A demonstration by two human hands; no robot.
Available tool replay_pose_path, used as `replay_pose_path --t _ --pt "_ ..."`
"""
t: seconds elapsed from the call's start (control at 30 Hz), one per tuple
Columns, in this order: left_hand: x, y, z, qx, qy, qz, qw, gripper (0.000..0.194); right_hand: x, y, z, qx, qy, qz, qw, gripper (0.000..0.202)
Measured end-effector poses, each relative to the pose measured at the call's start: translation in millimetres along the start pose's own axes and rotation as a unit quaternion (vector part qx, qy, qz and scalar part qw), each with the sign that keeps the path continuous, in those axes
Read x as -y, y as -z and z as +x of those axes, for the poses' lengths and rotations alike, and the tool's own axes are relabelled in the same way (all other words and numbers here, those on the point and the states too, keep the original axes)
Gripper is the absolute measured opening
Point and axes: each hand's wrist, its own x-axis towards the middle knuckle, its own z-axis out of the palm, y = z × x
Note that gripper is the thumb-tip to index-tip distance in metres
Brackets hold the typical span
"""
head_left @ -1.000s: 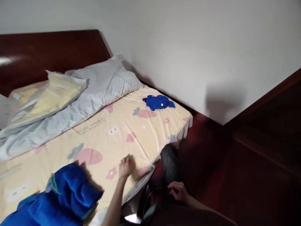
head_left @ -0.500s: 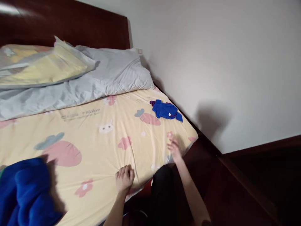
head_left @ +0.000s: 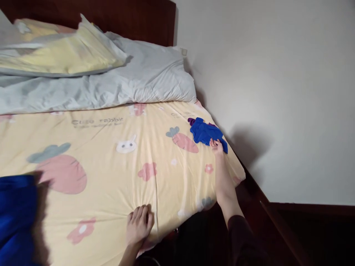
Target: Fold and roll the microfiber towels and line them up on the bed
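A small crumpled blue cloth (head_left: 203,132) with purple parts lies near the right edge of the bed. My right hand (head_left: 216,146) reaches out to its lower right part, the fingertips closed together on the fabric. Nearer to me, my left hand (head_left: 139,224) rests palm down on the patterned yellow sheet (head_left: 111,195) by the front edge, holding nothing, with its fingers slightly bent and the thumb apart. Creases in the sheet run out from under it.
A larger blue fabric item (head_left: 16,218) lies at the lower left, cut off by the frame. Across the back are a grey pillow (head_left: 155,74) and a yellow one (head_left: 72,53), before a dark wooden headboard (head_left: 133,18). A white wall (head_left: 277,92) stands right of the bed.
My right hand has moved forward from above the sheet to the small blue cloth and closed on it. My left hand stays on the sheet. The camera view has shifted.
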Motion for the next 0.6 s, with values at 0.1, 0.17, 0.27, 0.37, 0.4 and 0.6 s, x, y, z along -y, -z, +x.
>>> replay_pose_path --t 0.1,0.17,0.27,0.37,0.4,0.6 --pt "1 -0.9 0 -0.032 -0.025 0.006 0.999 0.025 9 0 12 -0.009 -0.019 0.059 0.998 0.038" --pt "1 -0.9 1 -0.061 -0.054 0.018 0.997 0.023 18 1 17 -0.011 -0.024 0.086 0.996 0.03" --pt "2 -0.1 2 -0.098 -0.091 0.039 0.99 0.021 27 6 -6 -0.042 -0.059 0.234 0.97 0.016" --pt "2 -0.4 2 -0.122 -0.11 0.048 0.985 0.02 18 22 -91 -0.072 -0.084 0.431 0.896 0.011" --pt "2 -1.1 2 -0.127 -0.112 0.049 0.984 0.02 9 30 -134 -0.066 -0.09 0.435 0.893 0.016" --pt "8 -10.5 1 -0.121 -0.096 0.04 0.987 0.018 -45 70 -423 0.094 -0.215 0.33 0.914 0.034"
